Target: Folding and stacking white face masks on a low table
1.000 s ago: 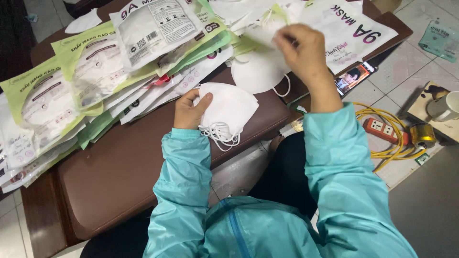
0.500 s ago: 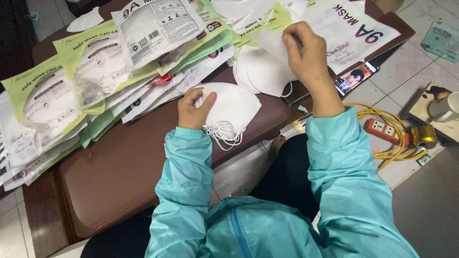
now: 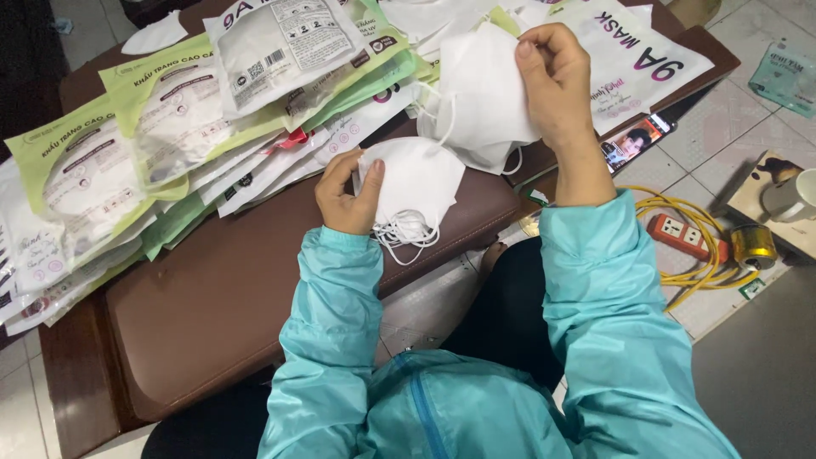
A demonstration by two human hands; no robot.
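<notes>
My left hand [image 3: 346,197] grips a small stack of folded white face masks [image 3: 418,189], their ear loops dangling over the front edge of a brown padded bench [image 3: 229,297]. Above and to the right, my right hand [image 3: 557,72] pinches another white mask [image 3: 484,93] and holds it in the air, close over the stack. Both arms wear teal jacket sleeves.
Several green-and-white mask packages [image 3: 170,119] fan across the bench's left and back. A large white printed bag [image 3: 633,59] lies at the right, a phone [image 3: 633,143] beside it. On the tiled floor sit an orange power strip [image 3: 684,236] with yellow cable, a small tin [image 3: 752,246] and a mug [image 3: 795,195].
My right hand has lifted a white mask off the pile and brought it nearer, over the stack in my left hand. The left hand has hardly moved.
</notes>
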